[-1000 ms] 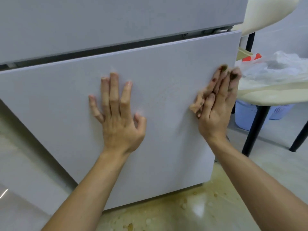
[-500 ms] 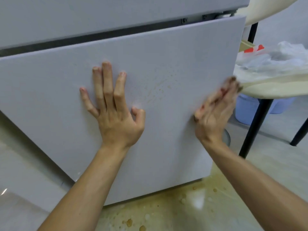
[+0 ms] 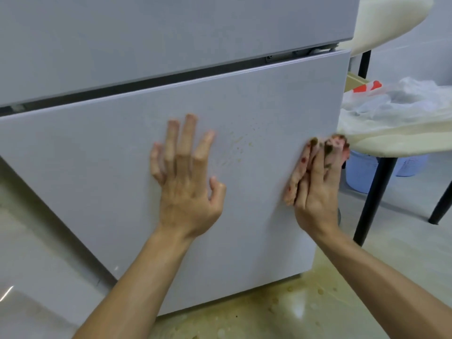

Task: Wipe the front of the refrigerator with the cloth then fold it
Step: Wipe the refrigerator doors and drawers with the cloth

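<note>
Head: cloth point(image 3: 297, 174) half-hidden under right hand point(image 3: 318, 194)

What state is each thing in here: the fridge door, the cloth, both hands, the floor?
Lower refrigerator door: brown specks right of its middle, not wiped off.
Cloth: bunched, stained, pressed to the door near its right edge.
Left hand: flat, fingers spread, pressing the door.
Right hand: fingers straight, pressing the cloth.
Floor: yellowish spill with drops below the door.

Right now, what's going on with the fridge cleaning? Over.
Left hand flat on grey lower fridge door. Right hand presses stained pinkish cloth near its right edge. Brown specks unwiped between hands.
</note>
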A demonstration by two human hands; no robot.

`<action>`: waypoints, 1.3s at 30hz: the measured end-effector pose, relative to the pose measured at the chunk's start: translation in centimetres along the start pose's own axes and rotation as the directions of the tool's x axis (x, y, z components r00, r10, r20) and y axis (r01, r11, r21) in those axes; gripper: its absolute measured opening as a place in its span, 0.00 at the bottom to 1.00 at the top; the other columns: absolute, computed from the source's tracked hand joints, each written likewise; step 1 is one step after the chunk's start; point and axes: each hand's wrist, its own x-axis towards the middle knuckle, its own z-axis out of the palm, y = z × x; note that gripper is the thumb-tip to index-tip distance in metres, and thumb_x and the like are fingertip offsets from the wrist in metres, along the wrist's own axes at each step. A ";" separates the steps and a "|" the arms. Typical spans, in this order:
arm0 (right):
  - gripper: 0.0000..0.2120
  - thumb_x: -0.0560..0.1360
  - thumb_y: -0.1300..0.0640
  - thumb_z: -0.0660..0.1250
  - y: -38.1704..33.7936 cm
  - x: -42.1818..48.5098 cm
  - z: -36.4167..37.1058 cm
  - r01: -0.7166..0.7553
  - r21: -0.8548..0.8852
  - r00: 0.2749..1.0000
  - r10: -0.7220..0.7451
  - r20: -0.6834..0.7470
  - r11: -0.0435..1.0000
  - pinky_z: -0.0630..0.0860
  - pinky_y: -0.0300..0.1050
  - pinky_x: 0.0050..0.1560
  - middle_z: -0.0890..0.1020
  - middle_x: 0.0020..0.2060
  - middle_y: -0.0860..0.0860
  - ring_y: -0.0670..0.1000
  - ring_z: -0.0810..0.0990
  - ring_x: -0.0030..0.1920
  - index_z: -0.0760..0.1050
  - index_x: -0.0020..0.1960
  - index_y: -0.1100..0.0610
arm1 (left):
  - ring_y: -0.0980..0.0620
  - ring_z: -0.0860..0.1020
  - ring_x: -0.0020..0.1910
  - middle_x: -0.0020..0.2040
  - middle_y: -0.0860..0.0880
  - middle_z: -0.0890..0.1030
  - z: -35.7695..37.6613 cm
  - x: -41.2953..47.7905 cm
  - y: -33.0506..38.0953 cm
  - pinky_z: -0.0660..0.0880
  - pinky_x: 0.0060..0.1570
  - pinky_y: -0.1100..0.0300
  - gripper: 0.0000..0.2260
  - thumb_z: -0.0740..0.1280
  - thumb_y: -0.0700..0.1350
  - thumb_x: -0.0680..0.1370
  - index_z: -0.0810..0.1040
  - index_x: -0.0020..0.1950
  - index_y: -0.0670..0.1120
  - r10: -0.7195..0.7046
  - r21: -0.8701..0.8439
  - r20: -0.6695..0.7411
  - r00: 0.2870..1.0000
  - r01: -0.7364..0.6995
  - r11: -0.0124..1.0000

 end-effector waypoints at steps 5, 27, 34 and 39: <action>0.26 0.85 0.59 0.56 -7.2 3.4 -3.3 0.137 0.271 0.989 -0.145 0.011 0.953 0.79 0.39 0.59 0.67 0.78 0.60 0.39 0.77 0.65 0.59 0.83 0.52 | 0.45 0.74 0.73 0.74 0.45 0.76 -1.5 0.3 2.0 0.71 0.72 0.50 0.21 0.63 0.45 0.80 0.76 0.73 0.42 0.121 -0.341 0.134 0.984 -0.069 0.938; 0.09 0.72 0.46 0.74 -13.1 5.0 -5.2 -0.668 0.461 0.511 -0.089 0.855 0.585 0.74 0.50 0.61 0.84 0.53 0.51 0.51 0.82 0.56 0.82 0.45 0.51 | 0.56 0.82 0.45 0.43 0.54 0.84 -8.7 1.3 -1.8 0.75 0.49 0.60 0.08 0.66 0.46 0.81 0.82 0.44 0.52 -0.167 -0.551 0.755 0.634 0.752 0.362; 0.14 0.74 0.54 0.78 -13.1 6.1 -5.0 -0.786 0.446 0.496 0.006 0.868 0.428 0.72 0.37 0.32 0.79 0.35 0.48 0.49 0.78 0.35 0.72 0.45 0.53 | 0.33 0.83 0.38 0.43 0.36 0.85 -9.9 1.5 -3.5 0.78 0.29 0.46 0.11 0.73 0.48 0.79 0.82 0.54 0.41 -0.210 -0.539 0.758 0.618 0.774 0.334; 0.16 0.74 0.44 0.73 -14.1 7.5 -6.4 -0.565 0.320 0.535 0.042 0.844 0.760 0.80 0.47 0.50 0.85 0.38 0.48 0.50 0.85 0.41 0.81 0.58 0.50 | 0.46 0.86 0.54 0.54 0.42 0.87 -10.1 1.5 -4.3 0.83 0.55 0.57 0.14 0.72 0.44 0.74 0.84 0.58 0.41 -0.143 -0.541 0.801 0.581 0.805 0.245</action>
